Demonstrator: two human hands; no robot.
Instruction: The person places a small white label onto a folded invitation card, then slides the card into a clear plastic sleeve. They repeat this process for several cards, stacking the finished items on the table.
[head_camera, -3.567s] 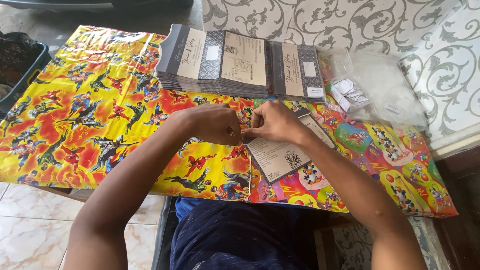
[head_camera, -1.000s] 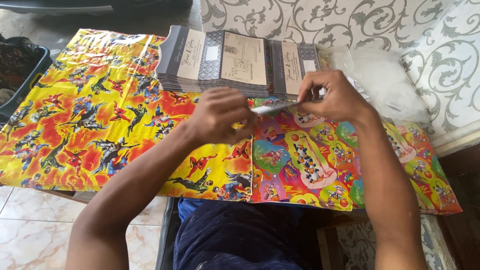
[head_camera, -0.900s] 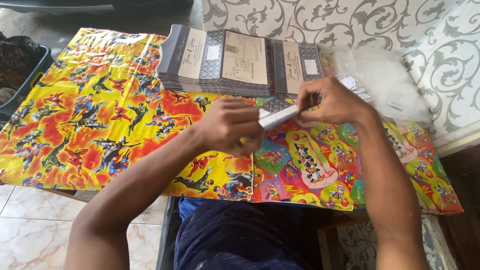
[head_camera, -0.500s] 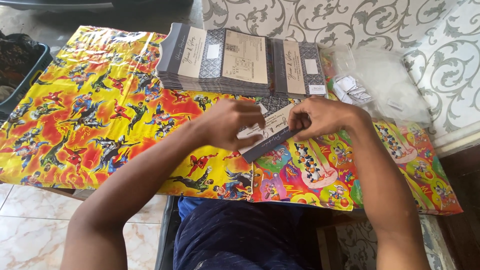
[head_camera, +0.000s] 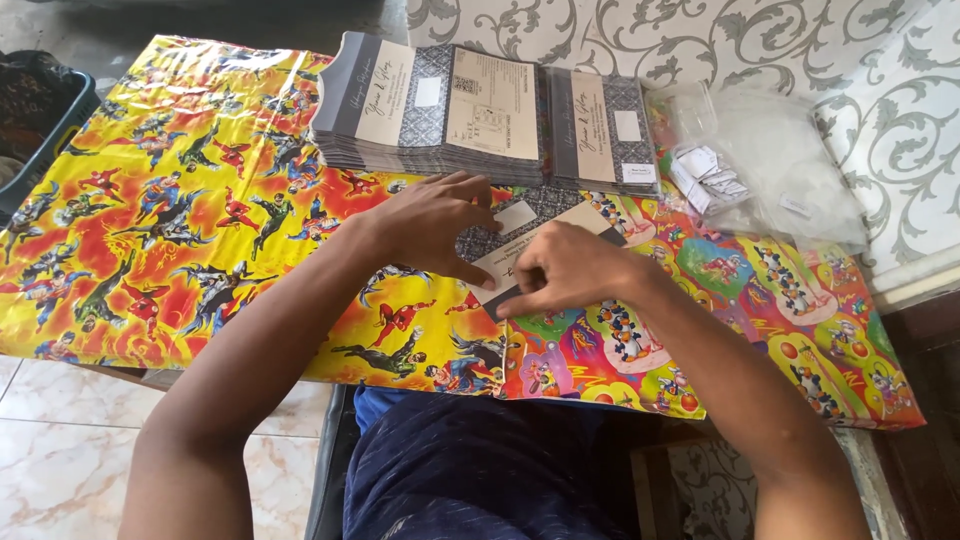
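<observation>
Grey-and-cream patterned paper card (head_camera: 535, 235), lifted a second ago, now lies flat below the card stack (head_camera: 440, 105); left hand (head_camera: 425, 220) and right hand (head_camera: 565, 270) pinch it.

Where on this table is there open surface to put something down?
The yellow wrapping paper left of the left hand is bare, as is the strip right of the right hand. The back is crowded: card stacks, plastic bags.
</observation>
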